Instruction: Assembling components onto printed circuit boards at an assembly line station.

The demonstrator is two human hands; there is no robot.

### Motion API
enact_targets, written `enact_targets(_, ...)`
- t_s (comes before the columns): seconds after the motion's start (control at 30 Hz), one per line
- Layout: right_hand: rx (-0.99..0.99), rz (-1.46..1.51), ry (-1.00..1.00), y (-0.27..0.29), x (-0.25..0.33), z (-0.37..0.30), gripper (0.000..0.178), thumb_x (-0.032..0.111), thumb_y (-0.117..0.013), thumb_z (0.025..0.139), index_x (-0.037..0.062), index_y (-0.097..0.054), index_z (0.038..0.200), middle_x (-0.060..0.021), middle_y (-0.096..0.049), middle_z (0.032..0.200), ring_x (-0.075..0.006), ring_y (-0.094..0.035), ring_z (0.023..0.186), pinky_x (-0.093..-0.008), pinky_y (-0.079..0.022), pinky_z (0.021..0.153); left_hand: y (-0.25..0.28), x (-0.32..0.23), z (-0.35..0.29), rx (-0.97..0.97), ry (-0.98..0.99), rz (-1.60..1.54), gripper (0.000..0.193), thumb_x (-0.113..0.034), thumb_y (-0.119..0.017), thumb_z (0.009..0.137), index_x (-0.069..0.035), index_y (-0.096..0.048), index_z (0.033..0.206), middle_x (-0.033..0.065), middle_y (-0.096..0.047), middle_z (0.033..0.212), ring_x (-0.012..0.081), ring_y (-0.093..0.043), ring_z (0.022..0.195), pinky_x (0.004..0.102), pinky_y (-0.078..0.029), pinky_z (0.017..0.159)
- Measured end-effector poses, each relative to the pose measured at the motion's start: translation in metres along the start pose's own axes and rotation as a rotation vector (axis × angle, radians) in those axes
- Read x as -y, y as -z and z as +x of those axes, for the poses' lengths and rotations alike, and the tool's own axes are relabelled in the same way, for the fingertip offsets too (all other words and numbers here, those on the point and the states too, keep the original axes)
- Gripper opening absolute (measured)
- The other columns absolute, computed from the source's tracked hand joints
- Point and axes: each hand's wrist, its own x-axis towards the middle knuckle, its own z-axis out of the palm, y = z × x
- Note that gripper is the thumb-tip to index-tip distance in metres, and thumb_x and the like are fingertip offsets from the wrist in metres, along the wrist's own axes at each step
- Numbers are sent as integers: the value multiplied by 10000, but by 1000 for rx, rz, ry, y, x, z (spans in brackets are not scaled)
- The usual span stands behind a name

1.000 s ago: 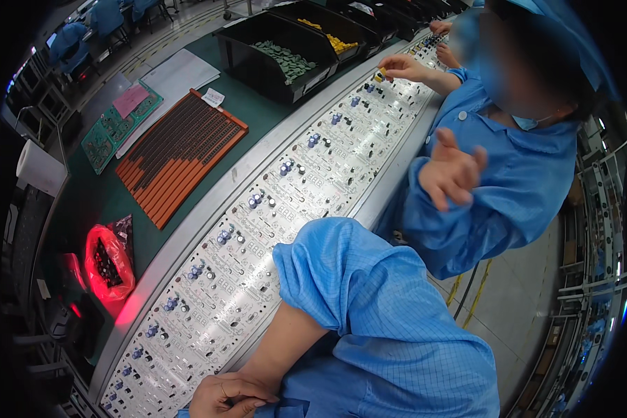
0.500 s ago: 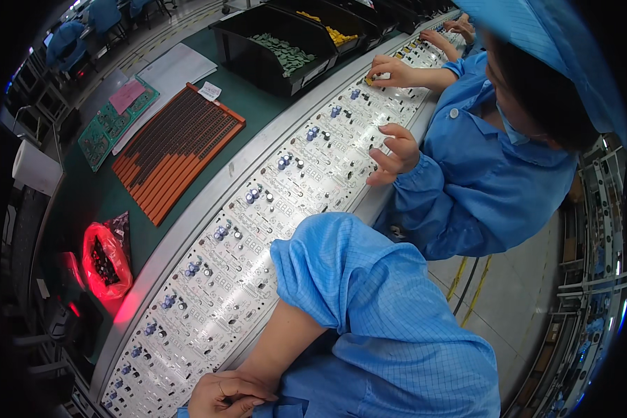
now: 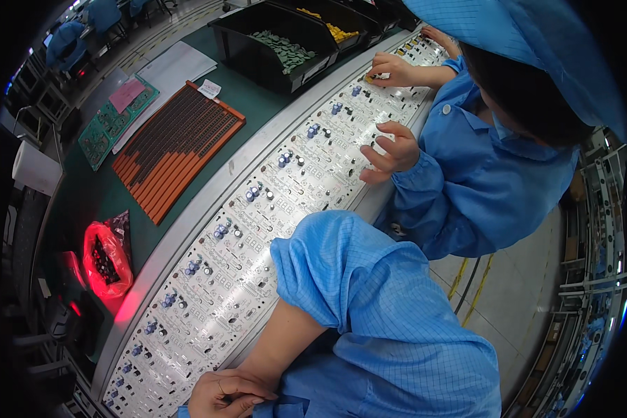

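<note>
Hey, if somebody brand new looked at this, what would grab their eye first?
Probably the long row of white circuit boards, running diagonally across the picture from lower left to upper right. Next, the bright red plastic bag of dark parts on the green bench at lower left. Then the blue-clad co-worker at the upper right, reaching over the boards.

White printed circuit boards (image 3: 275,226) lie flat, component side up, in a long diagonal row beside a metal rail (image 3: 240,166), from lower left to upper right. Each shown clearly carries clustered blue-violet components (image 3: 253,194) and a dark, pale-topped cylindrical capacitor (image 3: 269,197); printed display outlines remain unfilled. Small yellow parts (image 3: 401,52) sit toward the far end.
</note>
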Motion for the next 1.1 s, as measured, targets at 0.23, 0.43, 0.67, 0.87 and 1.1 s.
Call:
enact_targets(0.23,-14,-26,-6,2,1,-1,90,-42,-619,803,1,-643,878,-137,-670,795,-227,-643,748,-313,-508,655,-4,1,1,-18,-8,10,116,98,-623,779,31,-664,864,147,-681,824,268,-657,769,323,-515,704)
enact_targets(0.43,-31,-48,-12,0,2,2,87,-36,-617,807,2,-639,882,-138,-668,795,-230,-641,749,-316,-507,655,-9,-2,3,-58,40,-8,121,146,-590,736,85,-648,823,200,-682,797,267,-669,728,296,-524,666)
enact_targets(0.67,-50,-69,-32,5,5,-2,85,-29,-615,811,3,-635,886,-139,-666,795,-235,-639,750,-320,-506,656,2,0,2,-19,3,-21,114,95,-626,784,28,-669,865,154,-683,821,275,-658,764,332,-516,700)
enact_targets(0.87,-60,-85,-33,15,7,-13,83,-24,-614,814,4,-632,890,-139,-664,795,-238,-637,751,-323,-505,657,2,2,2,1,-2,16,107,69,-647,799,4,-681,877,131,-685,834,285,-652,780,353,-512,715)
enact_targets(1.1,-70,-102,-37,2,1,-11,81,-17,-611,818,5,-628,895,-140,-662,795,-243,-635,752,-327,-504,658,-12,2,1,-86,64,-12,131,142,-584,748,72,-657,831,196,-683,803,265,-668,732,295,-524,674)
